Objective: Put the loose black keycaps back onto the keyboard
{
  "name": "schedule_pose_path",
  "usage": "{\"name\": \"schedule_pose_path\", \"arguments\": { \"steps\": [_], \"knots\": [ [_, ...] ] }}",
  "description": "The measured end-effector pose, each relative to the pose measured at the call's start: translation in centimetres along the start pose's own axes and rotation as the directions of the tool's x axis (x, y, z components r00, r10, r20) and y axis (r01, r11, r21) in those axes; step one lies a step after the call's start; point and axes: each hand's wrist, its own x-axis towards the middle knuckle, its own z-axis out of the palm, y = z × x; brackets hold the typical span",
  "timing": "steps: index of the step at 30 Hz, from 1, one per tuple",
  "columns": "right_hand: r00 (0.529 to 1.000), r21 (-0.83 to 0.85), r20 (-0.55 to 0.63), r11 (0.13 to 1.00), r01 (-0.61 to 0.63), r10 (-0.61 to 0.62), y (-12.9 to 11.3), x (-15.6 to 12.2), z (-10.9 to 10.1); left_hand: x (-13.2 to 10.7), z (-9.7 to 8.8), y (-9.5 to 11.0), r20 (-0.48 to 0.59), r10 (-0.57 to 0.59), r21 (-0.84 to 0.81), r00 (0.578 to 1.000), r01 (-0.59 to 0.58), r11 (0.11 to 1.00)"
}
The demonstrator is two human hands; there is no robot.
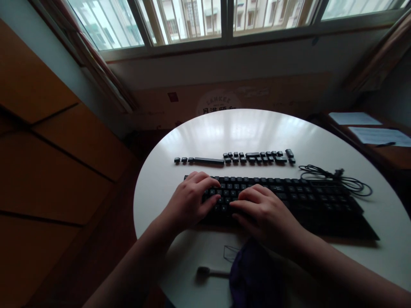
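A black keyboard (324, 218) lies across the round white table in front of me. My left hand (191, 199) rests over its left end, the fingers curved and the thumb apart from them, touching the keys. My right hand (263, 209) reaches over the middle of the keyboard, its fingertips on or just above the letter keys and the thumb a little below. I see nothing held in either hand. Behind the keyboard, loose black keycaps (252, 155) stand in rows, along with a long space bar keycap (208, 161).
The keyboard's coiled cable (353, 185) lies at the right of the white table (154, 171). Near me are a brush-like tool (205, 271) and a dark purple cloth (253, 276). Papers (379, 136) with a pen (385, 144) lie on a brown surface to the right.
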Motion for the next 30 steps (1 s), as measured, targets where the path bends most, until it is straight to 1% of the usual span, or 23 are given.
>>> {"name": "schedule_pose_path", "arguments": {
  "steps": [3,7,12,16,19,21,23,27,30],
  "knots": [
    [1.0,-0.046,0.001,0.999,0.011,-0.011,0.0,0.1,0.3,-0.4,0.3,-0.1,0.103,0.045,-0.026,0.994,-0.043,0.999],
    [0.999,-0.132,-0.01,0.991,0.03,-0.032,-0.2,0.0,0.5,-0.9,0.6,-0.4,0.253,0.047,0.027,0.966,-0.055,0.998],
    [0.998,-0.252,0.066,0.968,-0.002,0.019,-1.2,0.4,0.5,-0.9,0.5,-0.4,0.372,0.042,0.073,0.927,-0.074,0.995],
    [0.987,-0.312,0.135,0.949,-0.042,0.087,-2.0,0.9,0.2,-0.8,0.5,-0.4,0.38,0.058,0.064,0.923,-0.088,0.994],
    [0.968,-0.347,0.2,0.935,-0.074,0.151,-2.3,1.5,-0.1,-1.0,0.8,-0.7,0.362,0.069,0.055,0.93,-0.095,0.994],
    [0.953,-0.386,0.25,0.92,-0.065,0.172,-2.5,2.0,-0.1,-1.1,1.0,-0.9,0.357,0.067,0.052,0.932,-0.092,0.994],
    [0.942,-0.434,0.3,0.901,-0.006,0.151,-2.7,2.4,-0.1,-1.1,1.0,-0.9,0.36,0.065,0.05,0.931,-0.089,0.995],
    [0.917,-0.519,0.392,0.842,0.149,0.079,-3.3,3.2,-0.1,-1.1,0.9,-0.7,0.378,0.054,0.047,0.924,-0.077,0.996],
    [0.907,-0.52,0.418,0.831,0.196,0.047,-3.7,3.4,-0.3,-1.1,0.8,-0.8,0.363,0.052,0.035,0.93,-0.069,0.997]
  ]
}}
